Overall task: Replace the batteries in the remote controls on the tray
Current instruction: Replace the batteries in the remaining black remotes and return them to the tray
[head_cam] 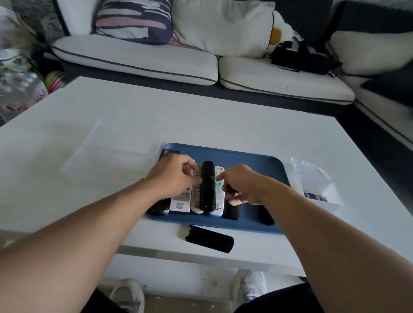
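A blue tray [258, 162] sits near the table's front edge with several remote controls lying side by side in it. A black remote [207, 187] lies on top of the white ones [180, 205] in the middle. My left hand [172, 178] hovers over the left remotes, its curled fingertips at the black remote's left side. My right hand [242, 183] is at that remote's right side with its fingers curled down over a dark remote [232, 212]; whether it holds anything is hidden. A black battery cover [207, 239] lies on the table in front of the tray.
A clear plastic box [317, 189] with batteries stands right of the tray on the white table [98, 144]. A sofa with cushions and a black bag [301, 57] runs behind and to the right. Water bottles [14, 93] sit on the floor at left.
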Available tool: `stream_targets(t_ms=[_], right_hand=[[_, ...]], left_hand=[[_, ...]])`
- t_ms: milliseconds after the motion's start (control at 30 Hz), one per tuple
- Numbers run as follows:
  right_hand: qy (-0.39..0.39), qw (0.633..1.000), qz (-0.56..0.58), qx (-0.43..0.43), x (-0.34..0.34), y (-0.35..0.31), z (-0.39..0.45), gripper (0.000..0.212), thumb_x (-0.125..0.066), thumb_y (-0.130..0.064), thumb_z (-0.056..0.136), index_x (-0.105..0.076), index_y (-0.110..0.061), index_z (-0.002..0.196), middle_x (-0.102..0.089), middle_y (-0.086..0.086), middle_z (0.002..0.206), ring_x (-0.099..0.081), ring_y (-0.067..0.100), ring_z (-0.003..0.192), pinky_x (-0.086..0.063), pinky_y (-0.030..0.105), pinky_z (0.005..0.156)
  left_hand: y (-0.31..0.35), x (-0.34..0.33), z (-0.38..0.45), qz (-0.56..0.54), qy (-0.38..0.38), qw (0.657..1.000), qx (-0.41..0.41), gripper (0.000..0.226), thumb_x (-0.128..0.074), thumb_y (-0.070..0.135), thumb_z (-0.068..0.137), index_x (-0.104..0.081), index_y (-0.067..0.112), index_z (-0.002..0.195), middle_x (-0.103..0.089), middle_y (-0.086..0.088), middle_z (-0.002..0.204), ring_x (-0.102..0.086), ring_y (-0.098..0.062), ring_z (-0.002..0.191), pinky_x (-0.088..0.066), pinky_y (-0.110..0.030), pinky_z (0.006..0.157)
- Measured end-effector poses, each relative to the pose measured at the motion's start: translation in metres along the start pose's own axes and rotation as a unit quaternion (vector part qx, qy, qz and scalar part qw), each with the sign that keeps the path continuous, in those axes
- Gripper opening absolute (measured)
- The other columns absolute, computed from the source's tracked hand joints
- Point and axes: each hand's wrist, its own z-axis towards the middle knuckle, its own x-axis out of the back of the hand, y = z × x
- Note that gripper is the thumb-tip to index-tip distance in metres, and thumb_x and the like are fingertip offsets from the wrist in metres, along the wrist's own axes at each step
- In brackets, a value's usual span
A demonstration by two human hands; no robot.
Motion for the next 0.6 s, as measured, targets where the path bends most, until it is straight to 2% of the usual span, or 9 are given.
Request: stream_targets(t_ms=[67,133,200,267,300,333,400,500,600], right_hand=[[0.027,0.998,-0.049,0.000,0.004,0.009,0.009,0.019,-0.046,-0.008,0.099,-0.065,-0.008,0.095,-0.039,0.004,0.065,-0.037,0.014,0.049,-0.039,0.022,0.047],[0.047,0.994,-0.095,0.016,0.006,0.016,0.015,0.022,-0.053,-0.013,0.099,-0.065,0.000,0.112,-0.037,0.004,0.060,-0.035,0.015,0.046,-0.034,0.022,0.046],[0.056,0.988,-0.136,0.049,0.007,0.017,0.018,0.033,-0.058,-0.028,0.100,-0.063,-0.005,0.123,-0.052,0.005,0.069,-0.039,0.015,0.047,-0.036,0.023,0.046],[0.067,0.980,-0.166,0.084,0.007,0.016,0.020,0.043,-0.058,-0.040,0.099,-0.057,-0.016,0.135,-0.065,0.004,0.107,-0.049,0.016,0.059,-0.040,0.024,0.048],[0.071,0.978,-0.170,0.094,0.008,0.015,0.024,0.049,-0.058,-0.043,0.099,-0.052,-0.019,0.141,-0.062,0.003,0.125,-0.053,0.016,0.067,-0.042,0.024,0.049],[0.072,0.978,-0.170,0.101,0.008,0.014,0.028,0.053,-0.056,-0.044,0.099,-0.046,-0.022,0.146,-0.056,0.002,0.136,-0.053,0.016,0.071,-0.043,0.025,0.051],[0.071,0.976,-0.175,0.106,0.005,0.012,0.034,0.060,-0.054,-0.045,0.100,-0.036,-0.024,0.153,-0.050,0.003,0.143,-0.051,0.015,0.067,-0.044,0.027,0.052],[0.063,0.978,-0.176,0.094,0.003,0.008,0.043,0.064,-0.049,-0.048,0.100,-0.030,-0.020,0.155,-0.056,0.006,0.130,-0.053,0.020,0.066,-0.043,0.027,0.051],[0.030,0.982,-0.162,0.088,0.001,0.004,0.047,0.051,-0.047,-0.044,0.103,-0.049,-0.010,0.140,-0.051,0.004,0.077,-0.041,0.019,0.052,-0.035,0.025,0.045]], left_hand=[[0.006,-0.010,0.002,0.037,-0.039,0.998,0.014,0.047,-0.085,0.049,0.072,-0.064,0.030,0.110,-0.067,0.008,0.100,-0.065,-0.013,0.099,-0.052,-0.032,0.082],[0.013,-0.016,0.002,0.107,-0.081,0.991,0.028,0.080,-0.085,0.061,0.063,-0.055,0.028,0.129,-0.063,0.007,0.120,-0.060,-0.016,0.111,-0.050,-0.035,0.091],[0.019,-0.022,0.002,0.162,-0.109,0.980,0.041,0.098,-0.085,0.064,0.059,-0.043,0.027,0.139,-0.060,0.008,0.128,-0.059,-0.015,0.117,-0.049,-0.034,0.093],[0.021,-0.029,0.003,0.160,-0.134,0.977,0.052,0.097,-0.088,0.057,0.059,-0.039,0.027,0.136,-0.069,0.012,0.112,-0.069,-0.009,0.098,-0.052,-0.033,0.090],[0.021,-0.032,0.006,0.145,-0.145,0.977,0.060,0.092,-0.090,0.051,0.059,-0.038,0.027,0.132,-0.073,0.013,0.101,-0.073,-0.006,0.082,-0.054,-0.033,0.088],[0.020,-0.035,0.008,0.136,-0.152,0.977,0.069,0.090,-0.091,0.048,0.058,-0.037,0.027,0.127,-0.075,0.013,0.092,-0.074,-0.005,0.069,-0.056,-0.035,0.086],[0.022,-0.036,0.010,0.138,-0.148,0.977,0.073,0.094,-0.091,0.050,0.053,-0.036,0.025,0.125,-0.076,0.011,0.086,-0.073,-0.007,0.063,-0.059,-0.039,0.082],[0.023,-0.036,0.012,0.157,-0.147,0.973,0.083,0.112,-0.091,0.051,0.055,-0.027,0.016,0.140,-0.074,0.008,0.093,-0.074,-0.011,0.079,-0.059,-0.038,0.081],[0.027,-0.034,0.010,0.149,-0.145,0.975,0.074,0.105,-0.092,0.047,0.059,-0.031,0.019,0.140,-0.065,0.013,0.091,-0.070,-0.008,0.076,-0.055,-0.027,0.071]])
